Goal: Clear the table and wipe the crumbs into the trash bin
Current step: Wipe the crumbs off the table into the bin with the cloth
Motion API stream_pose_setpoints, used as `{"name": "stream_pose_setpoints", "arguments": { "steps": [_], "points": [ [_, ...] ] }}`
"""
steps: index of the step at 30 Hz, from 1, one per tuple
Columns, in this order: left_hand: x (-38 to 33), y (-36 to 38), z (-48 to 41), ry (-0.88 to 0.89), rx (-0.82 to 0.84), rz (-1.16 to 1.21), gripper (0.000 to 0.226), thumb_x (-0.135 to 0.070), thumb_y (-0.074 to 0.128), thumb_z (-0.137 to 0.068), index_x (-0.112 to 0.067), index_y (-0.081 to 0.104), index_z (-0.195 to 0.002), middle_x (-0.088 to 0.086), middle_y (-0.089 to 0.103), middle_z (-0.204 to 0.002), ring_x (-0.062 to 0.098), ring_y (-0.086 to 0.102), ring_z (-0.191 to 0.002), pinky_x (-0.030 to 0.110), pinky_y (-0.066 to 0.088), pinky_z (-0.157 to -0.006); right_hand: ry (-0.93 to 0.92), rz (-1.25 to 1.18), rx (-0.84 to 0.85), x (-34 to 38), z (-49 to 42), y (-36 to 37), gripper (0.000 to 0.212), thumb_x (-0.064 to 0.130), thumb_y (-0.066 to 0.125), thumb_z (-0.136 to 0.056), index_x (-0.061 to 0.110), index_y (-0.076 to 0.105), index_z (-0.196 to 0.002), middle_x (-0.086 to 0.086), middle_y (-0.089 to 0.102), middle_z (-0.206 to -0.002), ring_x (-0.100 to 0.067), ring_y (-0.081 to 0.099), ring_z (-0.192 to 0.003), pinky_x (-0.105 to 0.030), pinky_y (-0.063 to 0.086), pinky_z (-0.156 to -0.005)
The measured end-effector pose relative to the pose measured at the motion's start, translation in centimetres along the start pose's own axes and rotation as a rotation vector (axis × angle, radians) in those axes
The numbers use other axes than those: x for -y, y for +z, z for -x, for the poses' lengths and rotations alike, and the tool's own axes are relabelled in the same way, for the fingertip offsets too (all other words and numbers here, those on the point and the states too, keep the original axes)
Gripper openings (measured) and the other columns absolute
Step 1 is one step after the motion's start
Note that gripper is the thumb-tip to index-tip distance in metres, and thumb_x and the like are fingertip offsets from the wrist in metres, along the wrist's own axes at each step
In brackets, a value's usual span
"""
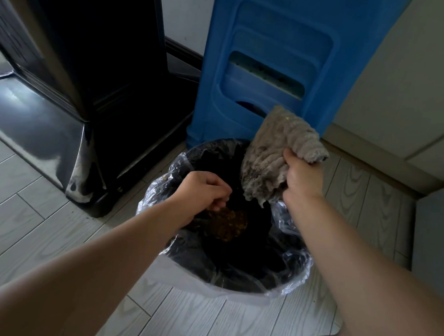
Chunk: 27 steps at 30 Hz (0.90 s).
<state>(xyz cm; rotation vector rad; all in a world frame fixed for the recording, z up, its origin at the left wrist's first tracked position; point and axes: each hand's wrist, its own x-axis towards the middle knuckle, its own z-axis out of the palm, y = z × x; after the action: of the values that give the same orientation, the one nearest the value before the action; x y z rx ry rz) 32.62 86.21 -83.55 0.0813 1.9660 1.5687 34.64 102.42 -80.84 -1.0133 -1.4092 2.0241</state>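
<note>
A round trash bin [224, 287] lined with a clear bag over a black one stands on the floor below me. Yellowish-brown crumbs [229, 224] lie at its bottom. My right hand [302, 175] grips a grey fluffy cloth [273, 155], which hangs over the bin's far rim and carries a few crumbs. My left hand [202, 192] hovers over the bin's opening with its fingers curled downward; what lies inside them is hidden.
A blue plastic stool [274, 62] stands right behind the bin. A black appliance [91, 82] with a glossy base stands to the left. A pale cabinet [407, 88] fills the right side. The floor is grey wood-look tile.
</note>
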Motion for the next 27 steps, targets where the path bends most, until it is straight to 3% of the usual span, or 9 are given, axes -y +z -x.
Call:
{"name": "stream_pose_setpoints", "arguments": {
  "steps": [3,7,12,15,19,22,24,26,27],
  "points": [
    [0.1,-0.3,0.1,0.014,-0.005,-0.069,0.028,0.000,0.062,-0.079,-0.027,0.068,-0.080,-0.002,0.064,-0.081,0.012,0.057,-0.075,0.023,0.050,-0.068,0.030,-0.023,0.046,-0.1,0.1,0.1,0.037,0.004,0.062,-0.086,0.006,0.053,-0.121,-0.010,0.059,-0.120,-0.025,0.057,-0.112,-0.046,0.046,-0.099],
    [-1.1,0.6,0.3,0.034,-0.052,0.062,0.003,-0.026,0.067,-0.083,-0.025,0.065,-0.085,-0.005,0.065,-0.087,0.009,0.059,-0.083,0.027,0.049,-0.071,0.033,-0.018,0.164,-0.8,0.9,0.6,0.019,0.002,0.061,-0.086,0.015,0.059,-0.098,-0.001,0.063,-0.101,-0.023,0.061,-0.103,-0.045,0.049,-0.094],
    [-0.9,1.8,0.3,0.012,-0.031,0.113,0.033,-0.018,0.075,-0.076,-0.009,0.057,-0.101,0.002,0.064,-0.082,0.013,0.062,-0.066,0.032,0.054,-0.064,0.138,-0.089,0.259,-1.8,1.9,1.1,0.018,0.001,0.058,-0.087,0.015,0.061,-0.098,-0.007,0.065,-0.108,-0.023,0.063,-0.101,-0.044,0.052,-0.088],
    [-0.9,1.6,0.2,0.010,-0.027,0.126,0.017,-0.011,0.074,-0.076,-0.010,0.061,-0.088,0.001,0.062,-0.068,0.006,0.055,-0.050,0.021,0.048,-0.051,0.168,-0.142,0.238,-1.7,1.8,1.1,0.020,-0.001,0.057,-0.087,0.016,0.061,-0.094,-0.004,0.065,-0.099,-0.020,0.064,-0.091,-0.041,0.054,-0.081],
    [-1.4,1.0,-0.2,-0.048,-0.046,0.180,0.012,0.001,0.069,-0.078,-0.009,0.063,-0.074,0.005,0.062,-0.064,0.006,0.060,-0.048,0.019,0.052,-0.050,0.125,-0.134,0.222,-1.1,1.4,0.9,0.021,-0.004,0.057,-0.086,0.016,0.060,-0.092,-0.001,0.064,-0.094,-0.016,0.063,-0.086,-0.034,0.054,-0.077],
    [-1.6,0.9,0.0,-0.096,-0.080,0.140,0.019,0.006,0.057,-0.081,-0.009,0.064,-0.072,0.007,0.063,-0.072,0.011,0.064,-0.061,0.022,0.057,-0.060,0.107,-0.100,0.169,-1.1,0.9,0.5,0.022,0.000,0.060,-0.085,0.014,0.058,-0.102,0.000,0.063,-0.099,-0.021,0.062,-0.098,-0.039,0.051,-0.087],
    [-1.3,0.9,0.0,-0.078,-0.165,-0.005,0.020,-0.002,0.055,-0.083,-0.012,0.068,-0.072,0.000,0.064,-0.079,0.011,0.061,-0.077,0.028,0.057,-0.074,0.112,-0.101,0.147,-0.9,0.6,0.3,0.024,0.001,0.061,-0.085,0.017,0.056,-0.103,0.001,0.062,-0.099,-0.022,0.060,-0.101,-0.041,0.049,-0.091],
    [-1.3,0.6,-0.1,-0.001,-0.260,-0.093,0.015,-0.019,0.060,-0.083,-0.018,0.068,-0.096,-0.003,0.063,-0.100,0.013,0.058,-0.096,0.037,0.053,-0.089,0.131,-0.091,0.189,-0.7,0.5,0.1,0.021,0.000,0.060,-0.085,0.018,0.057,-0.097,0.000,0.063,-0.097,-0.020,0.062,-0.093,-0.040,0.051,-0.084],
    [-1.4,0.5,-0.2,0.029,-0.278,-0.099,0.033,-0.031,0.064,-0.081,-0.022,0.062,-0.113,-0.003,0.059,-0.116,0.015,0.055,-0.106,0.040,0.050,-0.094,0.152,-0.069,0.229,-0.7,0.6,0.1,0.020,0.001,0.060,-0.086,0.018,0.058,-0.095,-0.003,0.064,-0.099,-0.019,0.063,-0.091,-0.039,0.052,-0.081]
  ]
}}
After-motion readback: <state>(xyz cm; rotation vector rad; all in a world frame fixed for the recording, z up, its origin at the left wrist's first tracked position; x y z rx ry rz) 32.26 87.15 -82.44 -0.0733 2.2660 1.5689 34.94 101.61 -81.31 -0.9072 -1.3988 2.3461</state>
